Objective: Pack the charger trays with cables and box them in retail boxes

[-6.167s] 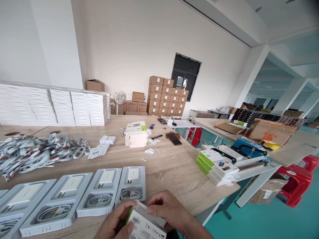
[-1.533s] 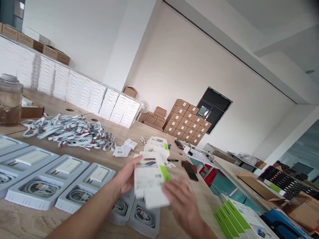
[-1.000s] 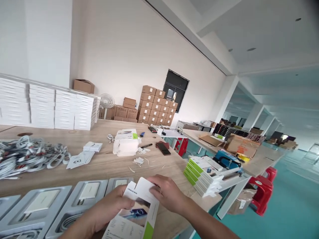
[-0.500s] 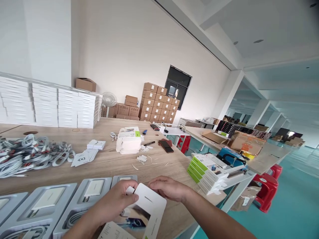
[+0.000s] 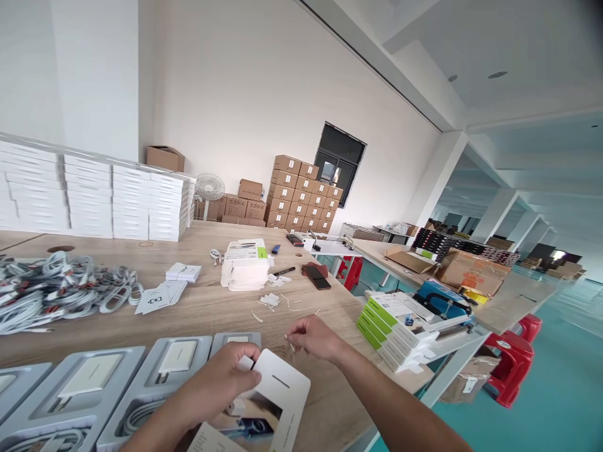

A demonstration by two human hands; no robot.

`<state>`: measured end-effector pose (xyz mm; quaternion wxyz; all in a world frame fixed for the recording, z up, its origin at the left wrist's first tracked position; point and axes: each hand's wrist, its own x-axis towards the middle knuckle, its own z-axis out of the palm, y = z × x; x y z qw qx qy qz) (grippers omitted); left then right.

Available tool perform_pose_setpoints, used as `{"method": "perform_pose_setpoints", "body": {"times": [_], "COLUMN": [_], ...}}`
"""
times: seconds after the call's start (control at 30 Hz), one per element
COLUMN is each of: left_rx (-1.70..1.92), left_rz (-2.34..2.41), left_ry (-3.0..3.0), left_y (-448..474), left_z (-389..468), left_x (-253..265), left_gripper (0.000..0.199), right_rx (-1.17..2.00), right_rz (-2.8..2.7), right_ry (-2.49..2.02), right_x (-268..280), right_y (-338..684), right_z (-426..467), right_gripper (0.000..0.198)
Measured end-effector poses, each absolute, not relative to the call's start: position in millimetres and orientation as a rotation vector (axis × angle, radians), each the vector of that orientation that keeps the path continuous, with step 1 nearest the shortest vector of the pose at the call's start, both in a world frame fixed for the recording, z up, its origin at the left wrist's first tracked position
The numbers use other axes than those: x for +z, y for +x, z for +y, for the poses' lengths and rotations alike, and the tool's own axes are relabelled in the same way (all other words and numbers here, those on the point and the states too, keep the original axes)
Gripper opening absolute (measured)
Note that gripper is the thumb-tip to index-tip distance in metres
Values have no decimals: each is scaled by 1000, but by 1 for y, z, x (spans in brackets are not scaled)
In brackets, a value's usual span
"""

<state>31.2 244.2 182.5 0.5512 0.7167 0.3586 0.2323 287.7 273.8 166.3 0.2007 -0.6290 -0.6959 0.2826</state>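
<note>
Swinging away from the carton's flap, which it was touching half a second ago, the right hand (image 5: pixel 308 339) is now hanging over the table (image 5: pixel 198 317), its fingertips closing in a pinch on what is looking like a thin pale sliver (image 5: pixel 286 338); its outline is too small to be certain. Across from it, the left hand (image 5: pixel 230 376) is keeping its place, thumb on top and fingers folding around the edge of the carton (image 5: pixel 287 402), which is tilting toward the person with its slotted flap standing out. The step in hand is probably clearing a loose bit from the carton's opening, and the next move is likely calling for dropping that bit and bringing the right hand back to the flap while the left is holding steady. Beside and partly behind the left hand, grey trays (image 5: pixel 203 350) are holding chargers (image 5: pixel 179 356) and coiled cables. Beyond, paper scraps (image 5: pixel 270 300) are lying near a pile of cartons (image 5: pixel 247 270) and a phone (image 5: pixel 316 276); loose cables (image 5: pixel 70 285) are heaping up on the left, and green-edged boxes (image 5: pixel 391 320) are sitting stacked on the right.
</note>
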Motion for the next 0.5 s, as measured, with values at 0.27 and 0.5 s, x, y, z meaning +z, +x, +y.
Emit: {"method": "perform_pose_setpoints", "body": {"times": [0.27, 0.5], "left_rx": [551, 427], "left_rz": [906, 1001], "left_ry": [1627, 1674], "left_y": [28, 25], "left_z": [248, 253], "left_x": [180, 182], "left_gripper": [47, 30], "right_rx": [167, 59], "right_rz": [-1895, -1889], "right_ry": [-1905, -1732], "right_x": [154, 126], "right_y": [282, 273], "right_z": [380, 395], "right_gripper": [15, 22]}}
